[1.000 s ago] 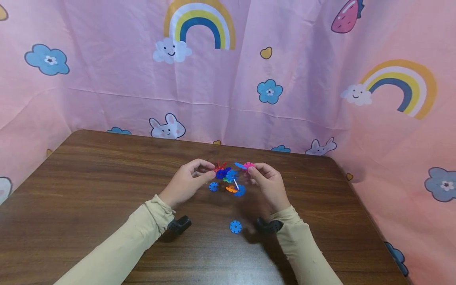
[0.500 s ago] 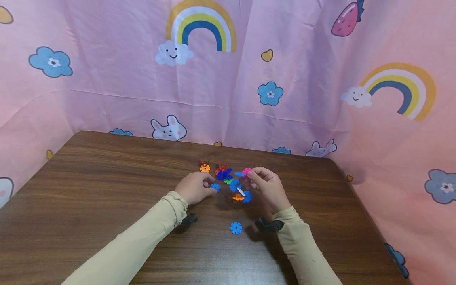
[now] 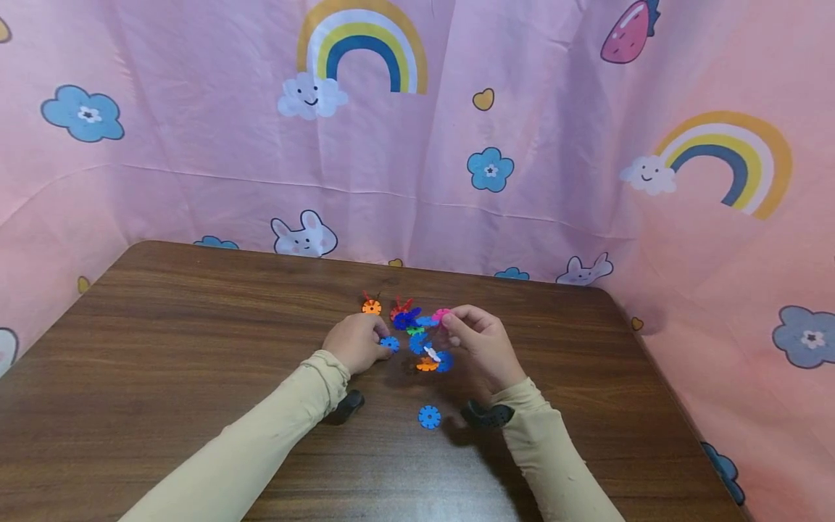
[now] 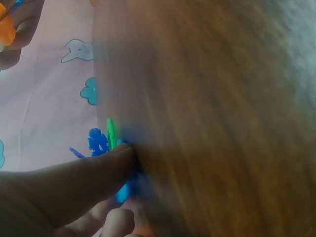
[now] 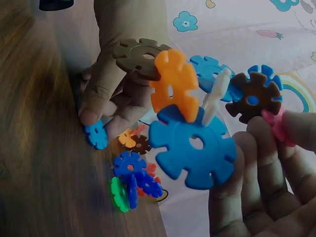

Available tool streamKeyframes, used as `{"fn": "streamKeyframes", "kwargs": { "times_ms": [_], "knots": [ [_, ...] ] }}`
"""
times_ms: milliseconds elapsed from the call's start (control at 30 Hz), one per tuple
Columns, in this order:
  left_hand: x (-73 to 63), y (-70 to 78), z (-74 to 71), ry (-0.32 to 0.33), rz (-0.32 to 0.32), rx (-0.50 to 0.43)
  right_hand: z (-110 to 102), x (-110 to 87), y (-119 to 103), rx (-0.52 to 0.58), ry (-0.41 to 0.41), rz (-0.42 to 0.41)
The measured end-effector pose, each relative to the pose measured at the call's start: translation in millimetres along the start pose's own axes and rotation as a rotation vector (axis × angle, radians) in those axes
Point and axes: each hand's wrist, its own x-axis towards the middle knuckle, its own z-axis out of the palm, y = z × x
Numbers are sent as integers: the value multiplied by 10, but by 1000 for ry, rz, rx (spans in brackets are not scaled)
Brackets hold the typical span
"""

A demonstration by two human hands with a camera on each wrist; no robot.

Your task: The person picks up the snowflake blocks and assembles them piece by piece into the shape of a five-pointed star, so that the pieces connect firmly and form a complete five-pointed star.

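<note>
L hand (image 3: 355, 344) pinching blue notched plastic disc (image 3: 390, 344), on/just above brown wood-grain table (image 3: 163, 312) | R hand (image 3: 484, 344) gripping multicolour linked-disc plastic chain (image 5: 216, 98) by pink pc (image 5: 276, 127) | step: prob. pickup; next needs firm pinch, lift

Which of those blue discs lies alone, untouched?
The frontmost blue disc, flat on the table; one other is pinched by the left hand, the rest interlocked.

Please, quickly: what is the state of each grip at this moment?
Left grip: closed, pinching a blue disc at the table.
Right grip: closed, pinching a pink disc of the linked discs.
</note>
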Motion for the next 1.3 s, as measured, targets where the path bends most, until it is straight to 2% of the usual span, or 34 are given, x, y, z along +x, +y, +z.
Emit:
{"fn": "streamKeyframes", "kwargs": {
  "times_ms": [133,233,333,433,533,633,833,1067,1300],
  "knots": [
    [8,-56,-1,-19,-2,-63,5,-10,-12,-28,-2,-11],
    [31,-124,-15,-14,24,-138,7,-8,-2,-38,-4,-40],
    [8,-125,-120,35,88,-265,20,-2,3,-50,-8,-78],
    [-89,-50,-287,86,177,-419,41,3,-4,-63,-7,-109],
    [-179,27,-421,95,257,-523,66,-1,-19,-72,15,-153],
    [-250,93,-524,101,302,-521,89,-16,-42,-84,51,-199],
    [-340,176,-658,106,326,-510,154,-69,-117,-97,85,-285],
    [-391,219,-688,92,357,-500,206,-109,-169,-91,66,-325],
    [-386,255,-664,82,355,-522,209,-107,-153,-78,59,-338]
  ]
}}
